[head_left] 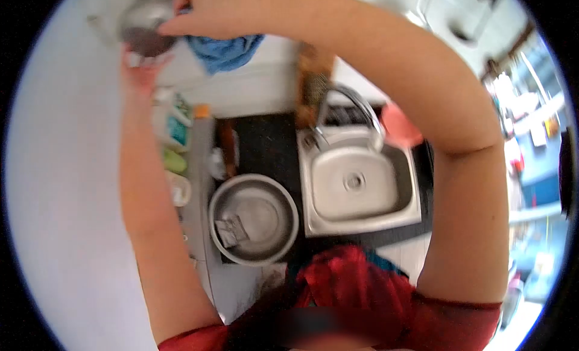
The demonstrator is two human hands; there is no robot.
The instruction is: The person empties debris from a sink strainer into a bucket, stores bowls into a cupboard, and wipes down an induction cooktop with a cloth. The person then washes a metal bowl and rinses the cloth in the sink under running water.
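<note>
A: Metal bowl [142, 25]: grey, rounded, glossy, with a pale sheen above and a darker band along its lower part. Blurred; bowl is the best reading, though a pot cannot be excluded. Position?

B: Raised, beyond the sink [332, 197] and well to its left, close to the pale wall.

A: Relation to the hands?

B: It sits between them. Left hand [142, 73] is below the bowl, fingers curled on its lower edge, gripping. Right hand [196, 16] reaches across from the sink's right and meets the bowl's right side.

A: State of the right hand?

B: Digits parted, one lying against the metal. Whether it pinches the rim, cannot tell.

A: Blue cloth [223, 55]?

B: Bunched, just beneath the right hand, also beyond and left of the sink. Cannot tell whether it is held or hanging.

A: Near the sink itself?

B: Wide metal basin [265, 218] just left of it on the dark surface [268, 146]; bottles [178, 130] farther left; pink bowl [401, 126] at its back right.
</note>
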